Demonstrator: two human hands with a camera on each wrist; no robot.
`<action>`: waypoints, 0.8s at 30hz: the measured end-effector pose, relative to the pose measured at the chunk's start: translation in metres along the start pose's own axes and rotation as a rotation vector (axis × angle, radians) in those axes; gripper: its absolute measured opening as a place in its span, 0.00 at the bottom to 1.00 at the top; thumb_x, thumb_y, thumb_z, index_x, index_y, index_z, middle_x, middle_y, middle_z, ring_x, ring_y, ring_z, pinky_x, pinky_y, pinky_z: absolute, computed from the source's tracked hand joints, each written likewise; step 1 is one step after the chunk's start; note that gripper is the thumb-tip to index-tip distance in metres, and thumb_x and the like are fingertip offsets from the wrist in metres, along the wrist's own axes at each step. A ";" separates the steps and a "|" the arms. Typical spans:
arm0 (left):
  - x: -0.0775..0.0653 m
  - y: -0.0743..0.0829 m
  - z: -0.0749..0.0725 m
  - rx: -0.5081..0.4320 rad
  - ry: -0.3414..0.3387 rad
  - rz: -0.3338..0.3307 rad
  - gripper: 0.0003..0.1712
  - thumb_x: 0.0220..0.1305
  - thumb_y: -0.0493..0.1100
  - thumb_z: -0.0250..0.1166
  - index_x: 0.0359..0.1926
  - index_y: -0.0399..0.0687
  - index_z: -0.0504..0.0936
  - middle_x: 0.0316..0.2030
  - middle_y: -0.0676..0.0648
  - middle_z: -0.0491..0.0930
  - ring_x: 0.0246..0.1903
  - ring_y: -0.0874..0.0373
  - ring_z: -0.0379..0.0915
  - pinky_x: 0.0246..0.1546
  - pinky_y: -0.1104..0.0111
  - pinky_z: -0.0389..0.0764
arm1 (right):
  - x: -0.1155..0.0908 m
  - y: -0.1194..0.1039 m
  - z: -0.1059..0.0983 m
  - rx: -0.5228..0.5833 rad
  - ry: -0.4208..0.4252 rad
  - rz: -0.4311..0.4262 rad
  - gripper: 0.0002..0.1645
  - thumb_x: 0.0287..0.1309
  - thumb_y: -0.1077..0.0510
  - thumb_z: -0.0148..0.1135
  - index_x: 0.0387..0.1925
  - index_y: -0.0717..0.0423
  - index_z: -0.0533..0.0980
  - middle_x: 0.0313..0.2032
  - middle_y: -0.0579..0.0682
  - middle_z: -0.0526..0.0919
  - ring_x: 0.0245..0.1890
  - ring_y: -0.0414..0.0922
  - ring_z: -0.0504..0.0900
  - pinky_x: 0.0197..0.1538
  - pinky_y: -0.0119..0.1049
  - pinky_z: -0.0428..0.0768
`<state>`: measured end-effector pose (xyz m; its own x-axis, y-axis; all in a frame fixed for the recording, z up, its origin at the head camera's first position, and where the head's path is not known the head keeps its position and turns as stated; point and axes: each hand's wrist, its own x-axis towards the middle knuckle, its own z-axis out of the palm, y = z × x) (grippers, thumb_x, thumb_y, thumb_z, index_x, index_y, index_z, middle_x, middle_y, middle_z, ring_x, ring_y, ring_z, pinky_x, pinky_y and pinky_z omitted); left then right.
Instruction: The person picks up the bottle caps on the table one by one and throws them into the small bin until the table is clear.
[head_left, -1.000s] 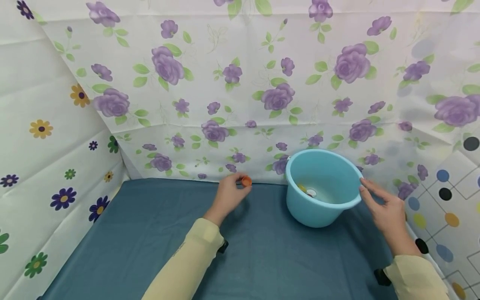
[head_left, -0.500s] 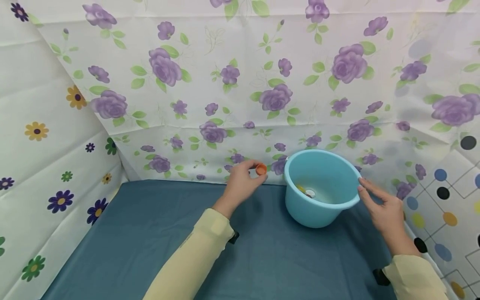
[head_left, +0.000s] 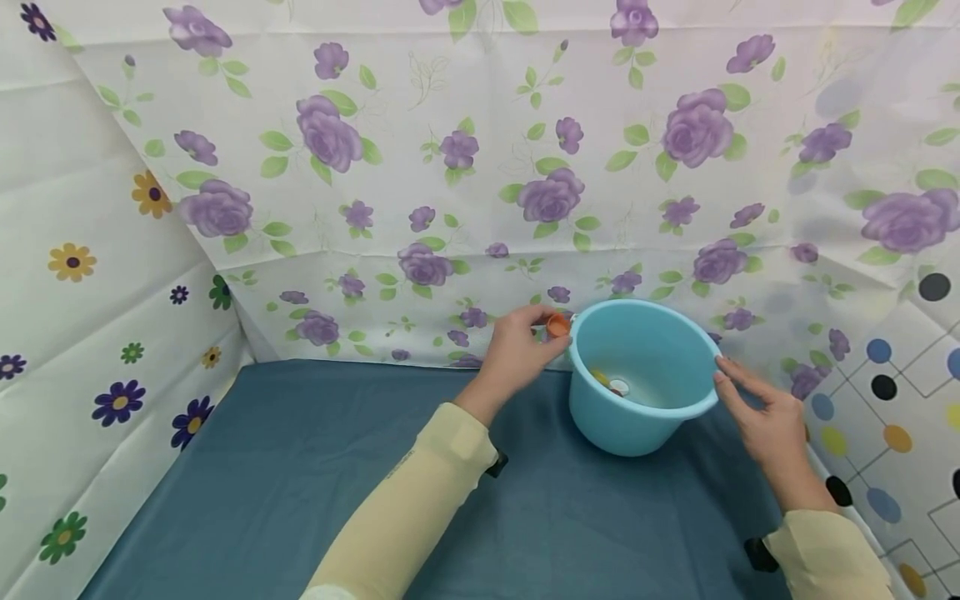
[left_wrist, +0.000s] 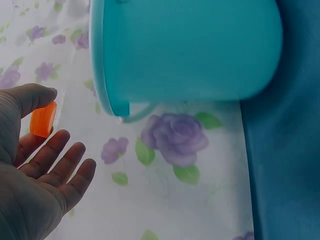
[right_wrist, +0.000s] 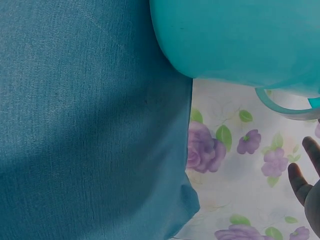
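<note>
A small orange bottle cap is pinched between the thumb and index finger of my left hand. That hand is at the left side of a light blue bucket, close to its rim. In the left wrist view the cap sits between thumb and index finger, the other fingers spread loosely. At the bucket's right side my right hand has its thumb and index finger on the rim. The right wrist view catches only some fingertips at its right edge; their contact with the rim is out of frame.
Inside the bucket lie a white round piece and something yellow. A blue cloth covers the table. Behind it rises a white sheet with purple flowers; patterned sheets also line both sides.
My left hand has moved right and slightly up with the orange bottle cap, from over the cloth to beside the bucket's left rim. My right hand stays at the bucket's right rim.
</note>
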<state>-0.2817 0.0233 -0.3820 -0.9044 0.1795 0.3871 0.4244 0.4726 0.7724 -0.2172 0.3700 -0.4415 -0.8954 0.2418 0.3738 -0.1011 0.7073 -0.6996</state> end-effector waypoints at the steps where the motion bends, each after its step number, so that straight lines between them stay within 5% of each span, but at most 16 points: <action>1: 0.001 0.002 0.002 -0.010 -0.002 0.002 0.16 0.56 0.52 0.67 0.47 0.60 0.80 0.42 0.59 0.79 0.46 0.65 0.74 0.46 0.67 0.78 | 0.000 0.000 0.000 -0.002 0.001 -0.001 0.23 0.57 0.41 0.60 0.56 0.27 0.73 0.60 0.42 0.74 0.58 0.21 0.68 0.51 0.15 0.71; 8: 0.001 0.019 0.015 -0.091 -0.035 0.002 0.17 0.57 0.49 0.66 0.49 0.59 0.79 0.42 0.58 0.79 0.42 0.60 0.76 0.42 0.69 0.80 | -0.001 0.001 0.000 -0.009 -0.003 0.000 0.23 0.58 0.40 0.59 0.56 0.27 0.73 0.60 0.41 0.74 0.56 0.18 0.67 0.50 0.13 0.70; 24: 0.000 0.031 0.050 -0.065 -0.122 0.086 0.14 0.58 0.52 0.65 0.47 0.63 0.78 0.39 0.64 0.79 0.43 0.65 0.74 0.44 0.73 0.77 | 0.000 0.001 0.000 -0.011 0.002 0.008 0.22 0.58 0.40 0.59 0.56 0.27 0.73 0.59 0.37 0.74 0.57 0.20 0.67 0.53 0.16 0.71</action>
<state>-0.2708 0.0809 -0.3830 -0.8615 0.3226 0.3921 0.4990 0.3946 0.7716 -0.2178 0.3702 -0.4422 -0.8953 0.2492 0.3693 -0.0886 0.7128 -0.6957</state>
